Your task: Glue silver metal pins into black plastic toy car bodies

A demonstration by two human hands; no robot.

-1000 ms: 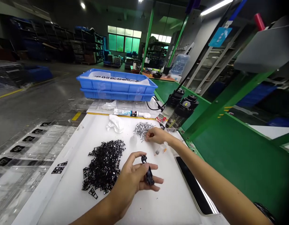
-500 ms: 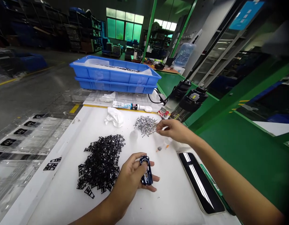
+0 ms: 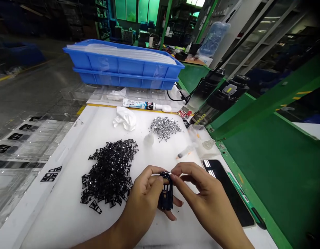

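Observation:
My left hand (image 3: pixel 146 195) is closed around a glossy dark blue toy car body shell (image 3: pixel 166 199), with its openings turned towards me. The thumb lies on the shell and the other fingers support it from behind. At the shell's upper end, the fingertips of my right hand (image 3: pixel 201 193) are pinched together on what looks like a small silver part, mostly hidden by the fingers. Beyond the hands lies a pile of small silver parts (image 3: pixel 165 128). To the left is a big heap of black frame-like plastic pieces (image 3: pixel 109 173).
A small translucent bottle (image 3: pixel 148 139), crumpled tissue (image 3: pixel 125 118) and glue tube (image 3: pixel 137 104) lie farther back. Stacked blue bins (image 3: pixel 123 74) stand behind. On the right are a phone (image 3: pixel 228 193), a green cutter knife (image 3: pixel 244 197), a clear tray (image 3: pixel 203 141) and dark bottles (image 3: pixel 222 97).
My right hand has come from the silver pile to the upper end of the car shell. My left hand still holds the shell, now tilted differently. The view has dipped downward.

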